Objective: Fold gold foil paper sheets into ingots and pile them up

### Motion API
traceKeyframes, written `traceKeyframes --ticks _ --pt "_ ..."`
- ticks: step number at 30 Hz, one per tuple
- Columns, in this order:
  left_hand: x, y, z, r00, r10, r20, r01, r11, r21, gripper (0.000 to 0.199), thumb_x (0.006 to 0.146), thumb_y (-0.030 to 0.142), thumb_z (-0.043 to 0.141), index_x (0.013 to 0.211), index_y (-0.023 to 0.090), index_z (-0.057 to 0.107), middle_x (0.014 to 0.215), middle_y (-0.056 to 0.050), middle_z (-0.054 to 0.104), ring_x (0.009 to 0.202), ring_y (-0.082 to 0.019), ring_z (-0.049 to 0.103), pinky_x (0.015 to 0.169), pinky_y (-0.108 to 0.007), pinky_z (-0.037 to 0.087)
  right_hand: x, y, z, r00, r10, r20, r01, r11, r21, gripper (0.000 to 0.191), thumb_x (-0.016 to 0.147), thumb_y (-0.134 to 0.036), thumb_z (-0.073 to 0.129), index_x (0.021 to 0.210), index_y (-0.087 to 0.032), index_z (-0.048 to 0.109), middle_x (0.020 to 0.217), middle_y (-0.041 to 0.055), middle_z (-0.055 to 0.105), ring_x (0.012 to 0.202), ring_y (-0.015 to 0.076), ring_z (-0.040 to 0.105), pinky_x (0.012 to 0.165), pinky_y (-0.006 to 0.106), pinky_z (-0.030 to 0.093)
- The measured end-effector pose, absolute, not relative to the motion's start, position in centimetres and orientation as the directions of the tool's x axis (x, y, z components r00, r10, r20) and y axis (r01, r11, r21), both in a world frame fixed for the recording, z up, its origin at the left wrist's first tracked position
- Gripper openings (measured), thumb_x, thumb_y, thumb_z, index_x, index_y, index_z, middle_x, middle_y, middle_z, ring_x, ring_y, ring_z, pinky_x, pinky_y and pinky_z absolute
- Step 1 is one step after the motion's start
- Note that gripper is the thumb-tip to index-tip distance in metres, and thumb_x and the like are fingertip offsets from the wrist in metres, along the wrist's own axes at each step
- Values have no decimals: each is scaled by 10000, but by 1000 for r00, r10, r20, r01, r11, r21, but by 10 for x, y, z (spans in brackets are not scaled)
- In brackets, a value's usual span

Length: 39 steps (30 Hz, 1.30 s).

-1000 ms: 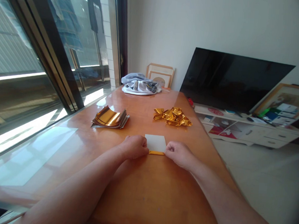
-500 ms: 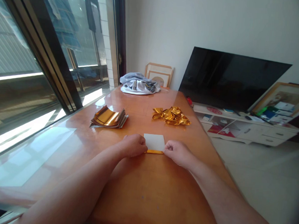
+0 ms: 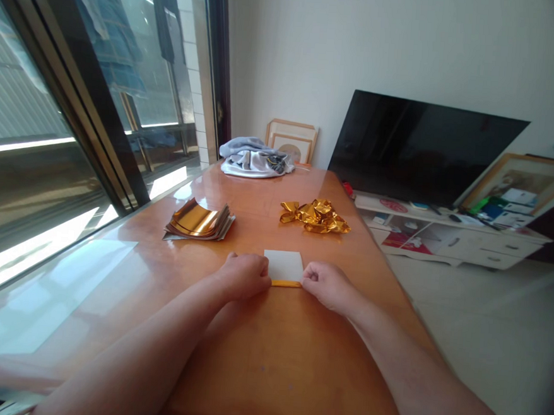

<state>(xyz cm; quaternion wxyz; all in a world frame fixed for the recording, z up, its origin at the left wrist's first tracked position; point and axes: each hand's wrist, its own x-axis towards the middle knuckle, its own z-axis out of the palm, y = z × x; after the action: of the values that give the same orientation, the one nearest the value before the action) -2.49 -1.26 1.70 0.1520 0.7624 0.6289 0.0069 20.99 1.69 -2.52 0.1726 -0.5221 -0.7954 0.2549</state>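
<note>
A square sheet of foil paper lies on the wooden table, white side up, with a narrow gold folded strip along its near edge. My left hand pinches the sheet's near left corner, and my right hand pinches the near right corner. Their curled fingers cover the ends of the strip. Farther off, left of centre, sits a curled stack of gold foil sheets. A crumpled gold foil wad lies beyond my right hand, touching neither hand.
The orange wooden table has a glossy top. A folded grey-white cloth lies at its far end, before leaning picture frames. A glass sliding door runs along the left. A dark TV screen and white cabinet stand right.
The whole scene sits slightly farther left in the picture as the view turns. Both hands stay on the sheet's near corners, and the sheet stays in place on the table.
</note>
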Motion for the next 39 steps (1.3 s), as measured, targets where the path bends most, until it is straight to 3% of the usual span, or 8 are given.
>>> traceKeyframes --ticks 7,11,16,24,33,39 --pt "-26 -15 11 275 961 -29 944 -264 196 123 804 250 562 888 223 647 933 -57 699 882 -243 617 847 -381 394 208 16 -23 -393 919 30 747 338 -572 90 783 -268 595 743 -198 635 732 -8 677 642 131 553 539 228 294" --pt "-22 -18 10 465 879 106 857 -477 197 347 831 130 537 1113 289 661 1039 -58 652 1002 -241 571 870 -354 394 207 17 -24 -381 924 18 758 324 -566 64 775 -244 608 751 -197 643 751 -7 692 651 130 558 558 227 309" --pt "-15 -21 12 639 767 57 756 -640 137 270 942 236 523 1109 322 717 978 -70 592 954 -241 543 808 -330 402 207 18 -25 -382 924 30 762 333 -555 47 770 -228 614 754 -200 650 755 -7 691 664 135 565 563 227 312" --pt "-11 -25 8 611 791 25 780 -608 146 277 1002 320 447 925 213 691 956 -68 610 914 -225 564 761 -310 396 208 17 -24 -392 919 33 768 347 -538 76 806 -257 612 785 -204 663 796 2 686 699 143 566 565 225 300" --pt "-12 -27 5 587 809 14 797 -581 168 294 1013 367 415 1007 218 669 1020 -84 625 930 -235 577 755 -321 411 213 17 -23 -367 930 13 806 325 -495 101 831 -277 596 783 -205 648 791 -3 684 695 140 567 561 233 288" --pt "-14 -29 9 640 769 3 765 -637 96 319 1014 368 407 1099 249 691 1045 -88 602 949 -237 552 790 -329 422 217 6 -4 -324 941 100 900 339 -274 150 889 -225 526 827 -209 662 884 39 695 850 179 602 681 258 359"
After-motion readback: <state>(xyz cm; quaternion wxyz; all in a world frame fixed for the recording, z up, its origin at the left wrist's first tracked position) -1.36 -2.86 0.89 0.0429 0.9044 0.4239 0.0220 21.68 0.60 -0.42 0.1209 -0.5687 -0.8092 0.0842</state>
